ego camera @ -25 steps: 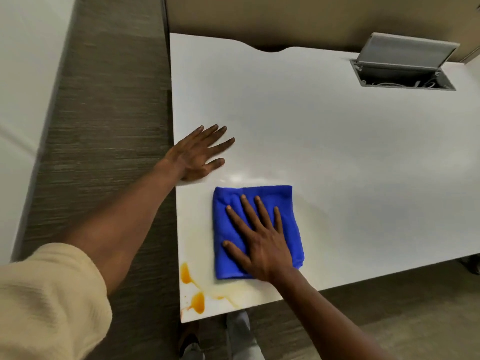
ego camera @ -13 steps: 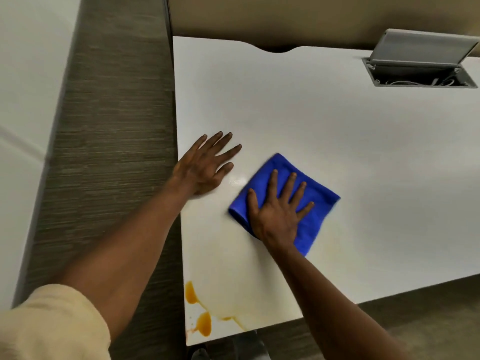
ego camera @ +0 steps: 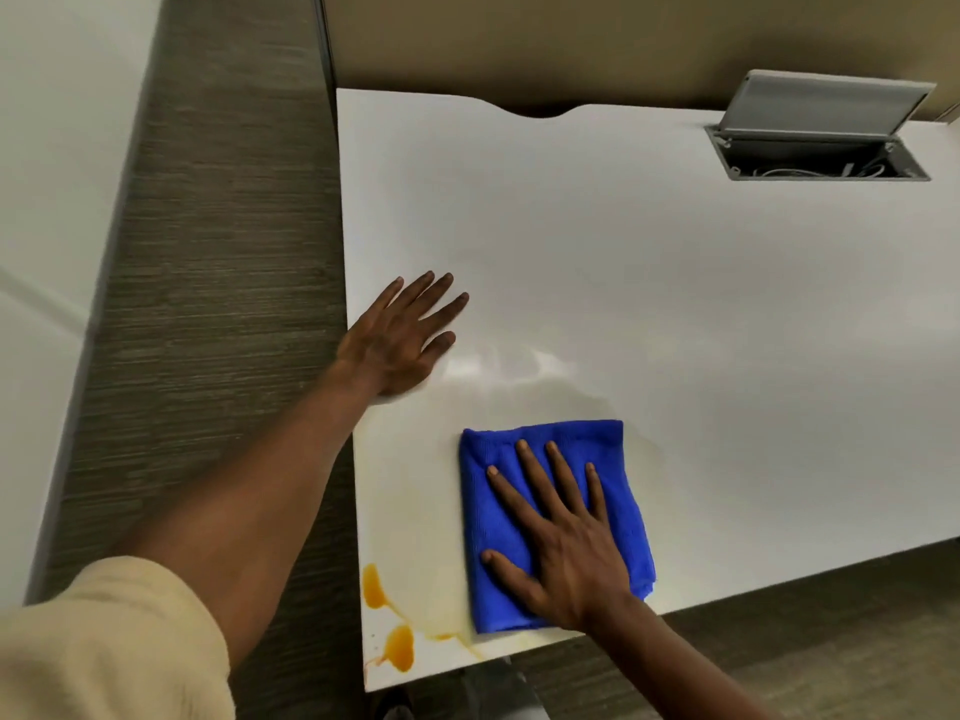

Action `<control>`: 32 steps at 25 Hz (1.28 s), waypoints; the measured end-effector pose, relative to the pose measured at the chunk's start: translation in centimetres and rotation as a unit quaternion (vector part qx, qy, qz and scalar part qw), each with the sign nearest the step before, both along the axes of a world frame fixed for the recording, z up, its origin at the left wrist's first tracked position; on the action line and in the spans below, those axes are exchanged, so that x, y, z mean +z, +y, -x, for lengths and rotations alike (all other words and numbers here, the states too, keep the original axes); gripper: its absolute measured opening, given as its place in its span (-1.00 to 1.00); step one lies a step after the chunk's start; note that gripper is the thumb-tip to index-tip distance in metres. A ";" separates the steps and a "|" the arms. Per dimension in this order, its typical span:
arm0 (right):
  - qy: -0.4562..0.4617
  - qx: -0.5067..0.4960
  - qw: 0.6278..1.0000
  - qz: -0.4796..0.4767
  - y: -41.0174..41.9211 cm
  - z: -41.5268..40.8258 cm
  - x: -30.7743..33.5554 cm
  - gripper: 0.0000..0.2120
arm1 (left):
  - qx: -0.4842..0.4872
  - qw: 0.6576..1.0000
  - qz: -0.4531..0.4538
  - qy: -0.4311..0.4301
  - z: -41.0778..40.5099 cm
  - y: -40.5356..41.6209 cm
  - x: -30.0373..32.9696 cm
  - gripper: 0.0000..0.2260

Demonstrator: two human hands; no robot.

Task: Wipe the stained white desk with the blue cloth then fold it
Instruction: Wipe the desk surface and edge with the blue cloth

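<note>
The folded blue cloth [ego camera: 519, 459] lies flat near the front edge of the white desk [ego camera: 675, 304]. My right hand [ego camera: 566, 543] presses down on it, palm flat and fingers spread. My left hand [ego camera: 400, 340] rests flat on the desk by its left edge, fingers apart, holding nothing. Orange stain blobs [ego camera: 387, 623] sit at the desk's front left corner, left of the cloth. A faint yellowish smear [ego camera: 431, 537] spreads between the blobs and the cloth.
An open grey cable hatch [ego camera: 821, 158] with wires inside is set into the desk at the far right. A beige partition stands behind the desk. Dark carpet [ego camera: 208, 304] runs along the left side, and a white wall is beyond it.
My right hand has slid the cloth back toward the front edge and turned it square again. The left hand stays planted in the same spot.
</note>
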State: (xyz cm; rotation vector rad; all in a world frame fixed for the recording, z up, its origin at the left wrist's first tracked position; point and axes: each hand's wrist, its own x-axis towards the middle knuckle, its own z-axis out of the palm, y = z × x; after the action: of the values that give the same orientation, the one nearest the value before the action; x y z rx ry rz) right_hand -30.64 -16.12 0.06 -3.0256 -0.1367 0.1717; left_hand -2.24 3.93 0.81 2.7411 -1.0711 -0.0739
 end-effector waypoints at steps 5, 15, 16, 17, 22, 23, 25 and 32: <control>0.011 -0.065 0.997 -0.036 0.3 -9.3 -0.1 -0.24 | 0.001 1.000 0.003 0.002 -0.2 -0.2 0.2 -0.46; 0.015 -0.109 0.993 -0.054 0.4 -10.5 0.4 -0.27 | 0.003 1.000 0.012 0.009 0.1 -0.2 0.8 -0.51; 0.013 -0.112 0.992 -0.048 0.5 -6.9 0.3 -0.27 | 0.003 1.000 0.008 0.011 0.1 -0.2 0.8 -0.50; 0.010 -0.113 0.993 -0.040 0.6 -3.2 0.3 -0.26 | 0.006 1.000 0.004 0.010 0.2 -0.2 0.8 -0.50; 0.040 -0.099 0.994 -0.020 -0.3 2.6 0.6 -0.25 | 0.015 1.000 0.001 0.011 0.5 -0.2 0.7 -0.50; 0.043 -0.098 0.994 -0.023 -0.9 1.5 0.7 -0.25 | 0.014 1.000 0.001 0.009 0.5 -0.3 0.7 -0.50; 0.036 -0.100 0.994 -0.026 -2.4 -1.7 0.7 -0.25 | 0.012 1.000 0.003 0.005 0.4 -0.3 0.6 -0.49; 0.022 -0.141 0.989 -0.026 -8.5 -14.4 0.9 -0.25 | 0.008 1.000 0.005 0.011 0.1 -0.2 0.1 -0.49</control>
State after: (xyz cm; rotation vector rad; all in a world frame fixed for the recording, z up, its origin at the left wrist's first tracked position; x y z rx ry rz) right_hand -16.26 -24.61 0.93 -2.9445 0.2846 0.2047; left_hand -2.35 3.73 0.90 2.7332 -1.0419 -0.0974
